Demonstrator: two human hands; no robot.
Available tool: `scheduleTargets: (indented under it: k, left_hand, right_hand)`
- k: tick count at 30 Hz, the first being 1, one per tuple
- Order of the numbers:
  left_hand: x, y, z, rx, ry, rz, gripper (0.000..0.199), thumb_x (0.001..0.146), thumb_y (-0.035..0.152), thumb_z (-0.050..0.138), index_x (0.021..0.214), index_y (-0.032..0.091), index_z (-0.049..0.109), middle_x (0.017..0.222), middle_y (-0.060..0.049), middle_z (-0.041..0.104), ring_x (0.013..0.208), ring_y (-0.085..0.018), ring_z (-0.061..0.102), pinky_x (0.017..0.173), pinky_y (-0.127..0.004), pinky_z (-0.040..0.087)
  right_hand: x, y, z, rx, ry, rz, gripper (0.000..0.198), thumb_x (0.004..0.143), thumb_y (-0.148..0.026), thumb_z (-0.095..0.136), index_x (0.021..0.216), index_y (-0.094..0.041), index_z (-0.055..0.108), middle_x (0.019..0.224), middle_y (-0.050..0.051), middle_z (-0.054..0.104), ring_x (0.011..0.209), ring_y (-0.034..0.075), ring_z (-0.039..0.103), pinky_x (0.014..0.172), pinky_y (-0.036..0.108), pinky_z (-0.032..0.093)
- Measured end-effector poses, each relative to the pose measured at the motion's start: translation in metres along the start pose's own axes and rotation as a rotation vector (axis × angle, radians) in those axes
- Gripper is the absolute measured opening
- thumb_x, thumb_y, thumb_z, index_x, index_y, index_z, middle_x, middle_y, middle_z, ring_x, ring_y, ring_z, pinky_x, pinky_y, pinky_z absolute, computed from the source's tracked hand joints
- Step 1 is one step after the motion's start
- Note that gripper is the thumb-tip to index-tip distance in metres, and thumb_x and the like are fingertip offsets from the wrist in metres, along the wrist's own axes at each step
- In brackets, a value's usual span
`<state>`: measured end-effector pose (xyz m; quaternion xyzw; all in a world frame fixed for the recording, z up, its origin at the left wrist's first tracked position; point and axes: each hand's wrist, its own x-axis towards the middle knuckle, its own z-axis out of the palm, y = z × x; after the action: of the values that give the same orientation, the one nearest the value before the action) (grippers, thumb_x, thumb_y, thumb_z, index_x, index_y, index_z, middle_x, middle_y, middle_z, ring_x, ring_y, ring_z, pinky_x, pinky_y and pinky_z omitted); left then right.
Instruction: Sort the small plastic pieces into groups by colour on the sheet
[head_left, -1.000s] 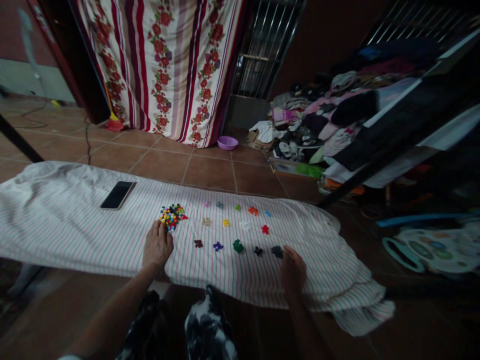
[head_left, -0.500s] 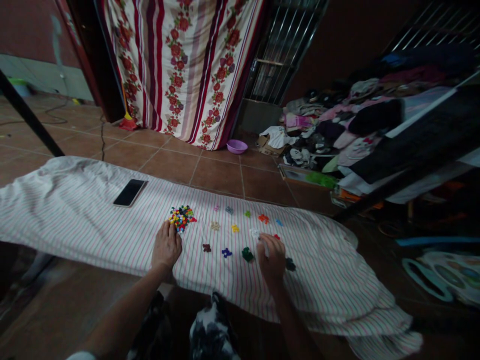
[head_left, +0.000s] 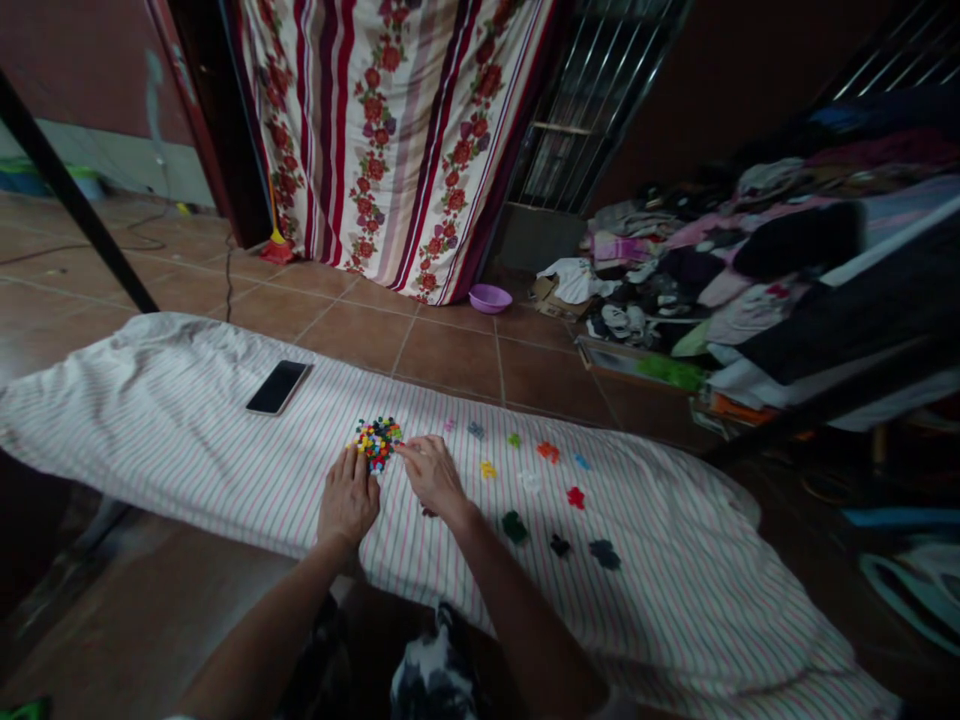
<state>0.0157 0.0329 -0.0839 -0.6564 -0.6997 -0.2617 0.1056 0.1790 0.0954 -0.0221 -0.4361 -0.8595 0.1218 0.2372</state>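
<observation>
A mixed pile of small coloured plastic pieces lies on the striped cloth. Flat at its near left edge rests my left hand, fingers stretched out and touching the pile. My right hand reaches in from the right, its index fingertip at a red piece on the pile's edge and its thumb apart. Sorted by colour, small groups lie to the right: yellow pieces, white pieces, red pieces, orange pieces and dark green pieces. Brown pieces are partly hidden under my right wrist.
A phone lies on the striped cloth, left of the pile. Beyond the cloth's far edge, a purple basin stands on the tiled floor before a flowered curtain. Heaped clothes fill the right side.
My right hand has moved left from the white and red groups to the mixed pile. The red and black groups now show uncovered. My left hand stays by the pile; the view has shifted slightly.
</observation>
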Motion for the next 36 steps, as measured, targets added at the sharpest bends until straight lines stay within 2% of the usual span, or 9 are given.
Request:
scheduleTargets:
  k: [7,14,20,27,32,36]
  left_hand:
    - [0.001,0.0,-0.001,0.025,-0.018,0.004,0.047,0.088,0.028,0.039,0.127,0.005,0.052,0.138,-0.022,0.05,0.131,-0.032,0.044,0.104,-0.047,0.04]
    - [0.0,0.001,0.001,-0.005,-0.009,-0.014,0.048,0.088,0.028,0.04,0.128,0.005,0.052,0.139,-0.022,0.049,0.132,-0.032,0.043,0.105,-0.048,0.038]
    - [-0.001,0.0,0.001,-0.004,-0.01,-0.008,0.049,0.088,0.028,0.04,0.13,0.005,0.05,0.139,-0.023,0.049,0.132,-0.032,0.044,0.104,-0.049,0.04]
    - [0.0,0.001,-0.001,-0.028,-0.017,-0.009,0.05,0.088,0.028,0.04,0.132,0.006,0.049,0.139,-0.023,0.048,0.133,-0.032,0.042,0.104,-0.05,0.039]
    - [0.0,0.001,-0.002,-0.025,-0.025,0.001,0.049,0.088,0.028,0.039,0.127,0.002,0.052,0.139,-0.025,0.048,0.132,-0.033,0.043,0.105,-0.049,0.038]
    - [0.0,0.0,-0.003,-0.005,-0.013,0.012,0.049,0.088,0.028,0.039,0.126,0.001,0.052,0.138,-0.024,0.05,0.131,-0.034,0.043,0.105,-0.048,0.038]
  right_hand:
    - [0.039,-0.009,0.021,-0.037,-0.066,0.059,0.031,0.093,-0.022,0.046,0.111,-0.032,0.069,0.111,0.004,0.064,0.107,0.023,0.046,0.09,0.035,0.039]
    - [0.063,-0.012,0.029,-0.086,-0.022,0.145,0.03,0.094,-0.023,0.044,0.111,-0.027,0.068,0.101,0.006,0.066,0.102,0.022,0.047,0.089,0.035,0.036]
    - [0.08,-0.012,0.038,-0.121,-0.076,0.2,0.02,0.091,-0.028,0.053,0.098,-0.027,0.071,0.098,0.006,0.066,0.1,0.023,0.047,0.084,0.033,0.036]
    - [0.079,-0.015,0.042,-0.093,-0.022,0.234,0.019,0.092,-0.025,0.05,0.094,-0.026,0.069,0.097,0.004,0.066,0.099,0.022,0.048,0.084,0.031,0.036]
    - [0.069,-0.013,0.03,-0.058,0.016,0.218,0.019,0.092,-0.021,0.047,0.099,-0.023,0.065,0.101,0.003,0.067,0.099,0.019,0.052,0.089,0.029,0.035]
    - [0.057,0.006,0.018,-0.055,0.038,0.22,0.019,0.092,-0.018,0.046,0.099,-0.021,0.064,0.1,0.003,0.069,0.096,0.018,0.056,0.088,0.027,0.036]
